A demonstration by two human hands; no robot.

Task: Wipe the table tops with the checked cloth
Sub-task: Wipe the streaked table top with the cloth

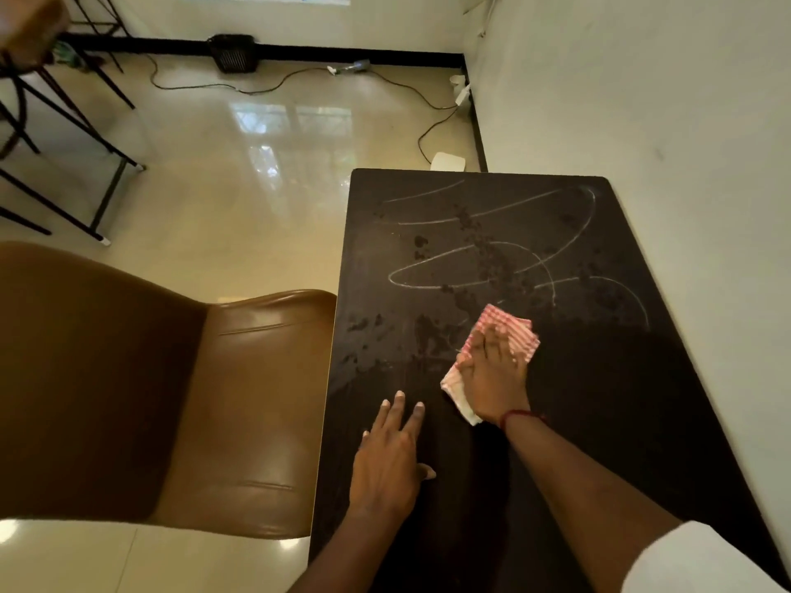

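A dark table top [599, 378] fills the right of the view, with white chalk-like scribbles [492, 250] and wet blotches over its far half. A folded red-and-white checked cloth [509, 325] lies near the table's middle. My right hand [494, 374] presses flat on top of it, fingers spread over the fabric. My left hand [391, 455] rests palm down on the bare table near the left edge, fingers apart, holding nothing. A red thread circles my right wrist.
A brown leather chair [171, 400] stands against the table's left edge. A white wall runs along the table's right side. On the glossy tiled floor lie cables, a black basket [233, 53] and a white device [447, 161]. Black metal furniture legs [64, 134] stand far left.
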